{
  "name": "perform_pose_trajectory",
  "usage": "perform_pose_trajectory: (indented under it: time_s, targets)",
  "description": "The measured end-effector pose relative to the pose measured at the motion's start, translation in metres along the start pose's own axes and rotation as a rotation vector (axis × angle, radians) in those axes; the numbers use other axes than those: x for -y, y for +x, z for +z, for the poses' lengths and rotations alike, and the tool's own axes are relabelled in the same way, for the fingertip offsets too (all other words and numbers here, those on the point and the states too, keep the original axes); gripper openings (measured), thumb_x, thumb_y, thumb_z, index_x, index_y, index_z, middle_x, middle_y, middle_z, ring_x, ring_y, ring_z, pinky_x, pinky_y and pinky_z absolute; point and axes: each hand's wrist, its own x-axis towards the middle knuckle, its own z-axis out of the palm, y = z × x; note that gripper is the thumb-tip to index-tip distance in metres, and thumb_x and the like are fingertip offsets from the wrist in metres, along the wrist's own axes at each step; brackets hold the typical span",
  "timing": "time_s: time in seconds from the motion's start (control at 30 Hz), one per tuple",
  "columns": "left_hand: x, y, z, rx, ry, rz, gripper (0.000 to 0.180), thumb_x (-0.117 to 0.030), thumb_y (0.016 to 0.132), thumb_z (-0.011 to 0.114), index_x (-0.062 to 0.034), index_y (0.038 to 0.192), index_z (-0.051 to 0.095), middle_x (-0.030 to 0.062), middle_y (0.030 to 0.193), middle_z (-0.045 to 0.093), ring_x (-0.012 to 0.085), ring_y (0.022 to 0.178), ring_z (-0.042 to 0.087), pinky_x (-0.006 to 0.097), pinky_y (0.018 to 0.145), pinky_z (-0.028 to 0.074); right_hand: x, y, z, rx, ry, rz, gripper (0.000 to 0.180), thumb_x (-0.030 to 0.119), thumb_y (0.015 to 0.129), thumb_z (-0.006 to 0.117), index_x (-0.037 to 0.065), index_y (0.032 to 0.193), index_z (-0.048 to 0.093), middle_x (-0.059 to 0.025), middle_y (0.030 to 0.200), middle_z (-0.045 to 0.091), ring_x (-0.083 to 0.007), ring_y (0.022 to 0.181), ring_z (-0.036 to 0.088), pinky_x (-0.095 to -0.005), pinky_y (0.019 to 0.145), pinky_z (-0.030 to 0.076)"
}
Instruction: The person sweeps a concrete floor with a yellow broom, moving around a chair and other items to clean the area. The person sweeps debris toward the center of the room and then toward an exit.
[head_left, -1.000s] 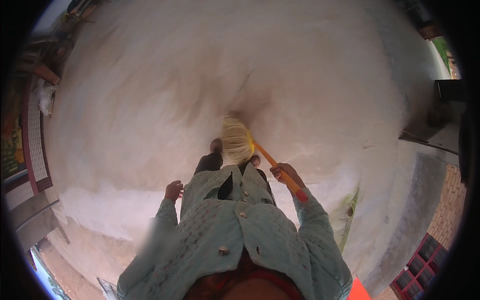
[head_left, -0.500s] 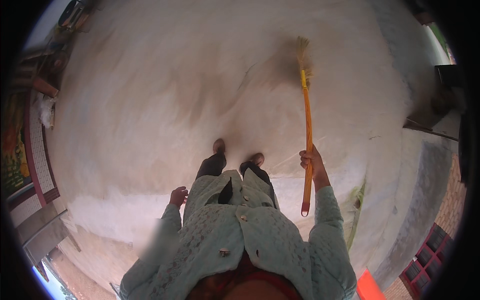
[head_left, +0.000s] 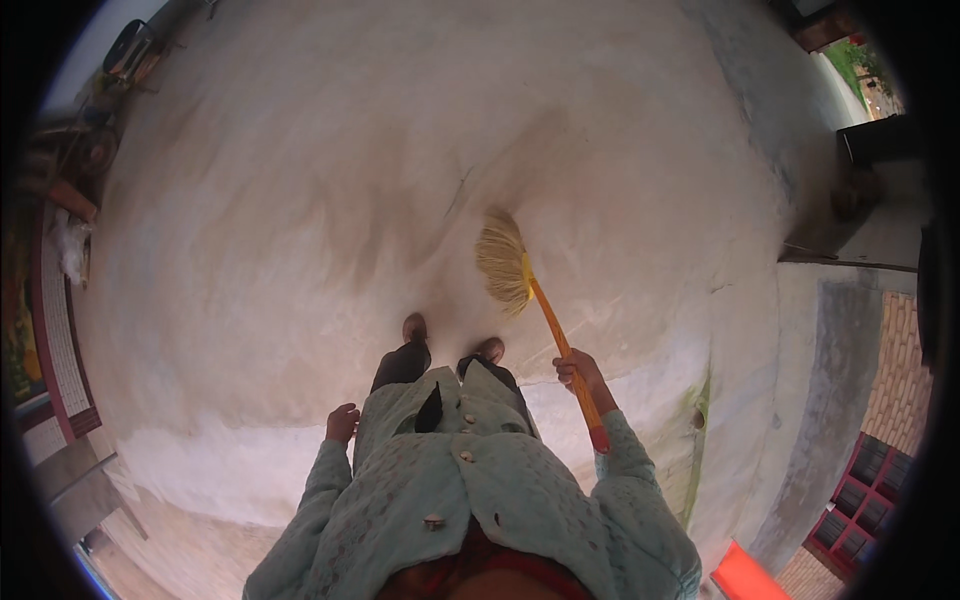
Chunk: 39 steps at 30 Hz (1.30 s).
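My right hand [head_left: 578, 370] is wrapped round the orange handle of a broom [head_left: 546, 308]. The broom slants up and left from my hand, and its red handle end sticks out behind my wrist. Its straw bristles [head_left: 497, 262] are fanned out wide over the floor, just ahead and to the right of my feet; a yellow band joins them to the handle. Beside my coat on the left hangs my left hand [head_left: 343, 424], its fingers loosely curled in, with nothing seen in them.
The concrete floor [head_left: 300, 240] stretches ahead, with smudges and a crack. Along the left edge stands a framed panel [head_left: 60, 330] with a plastic bag [head_left: 72, 245] near it. At right are a dark low object [head_left: 850, 215], a brick wall [head_left: 905, 350] and a red-framed window [head_left: 860, 500].
The broom has swung left and closer to my feet, and its bristles now show fanned out. My right hand has moved left and back with it. My left-hand fingers have curled in more.
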Motion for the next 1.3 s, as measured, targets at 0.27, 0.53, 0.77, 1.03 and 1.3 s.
perform_pose_trajectory:
  time_s: [0.27,0.53,0.77,1.03,1.3]
  targets:
    - [0.031,0.005,-0.012,-0.006,-0.062,-0.069,0.034,-0.013,0.072,0.052,-0.0013,0.104,0.052,0.0103,0.075,0.059,0.017,0.055,0.056,0.029,0.042,0.044,0.047,0.025,0.097,-0.016,-0.299,-0.249,0.036,-0.006,0.069,0.042,0.009,0.099,0.032,-0.0061,0.066,0.043,-0.0079,0.043,0.039,-0.0217,0.036,0.036]
    - [0.055,0.049,-0.011,0.086,-0.257,-0.158,0.033,-0.016,0.072,0.051,-0.0047,0.103,0.052,0.0104,0.076,0.059,0.0178,0.054,0.058,0.028,0.043,0.045,-0.009,-0.044,0.21,0.215,-0.121,0.104,0.06,0.0,0.067,0.046,0.017,0.123,0.031,-0.005,0.069,0.042,-0.006,0.041,0.034,-0.018,0.033,0.032]
    - [0.046,0.051,-0.029,0.058,-0.201,-0.155,0.036,-0.017,0.072,0.051,-0.0055,0.106,0.051,0.0085,0.074,0.058,0.0175,0.053,0.058,0.028,0.043,0.045,-0.078,0.069,0.23,0.454,-0.146,0.502,0.042,-0.001,0.068,0.047,0.01,0.107,0.037,-0.0073,0.072,0.045,-0.0052,0.039,0.035,-0.0179,0.032,0.032]
    - [0.039,-0.01,-0.056,-0.137,-0.283,-0.219,0.037,-0.016,0.074,0.052,-0.0032,0.109,0.048,0.0097,0.076,0.058,0.0179,0.054,0.057,0.028,0.045,0.046,-0.065,0.212,0.178,0.237,0.147,0.706,0.004,0.0,0.074,0.045,-0.003,0.075,0.042,0.0024,0.05,0.036,-0.006,0.041,0.036,-0.0177,0.04,0.035]
    - [0.003,0.003,-0.016,-0.074,-0.294,-0.18,0.036,-0.016,0.072,0.052,-0.0014,0.105,0.051,0.0084,0.074,0.059,0.0168,0.055,0.058,0.027,0.044,0.045,0.136,0.167,0.128,-0.127,-0.172,-0.1,0.009,0.0,0.075,0.043,0.003,0.082,0.038,-0.0029,0.061,0.044,-0.0059,0.042,0.04,-0.0174,0.038,0.039]
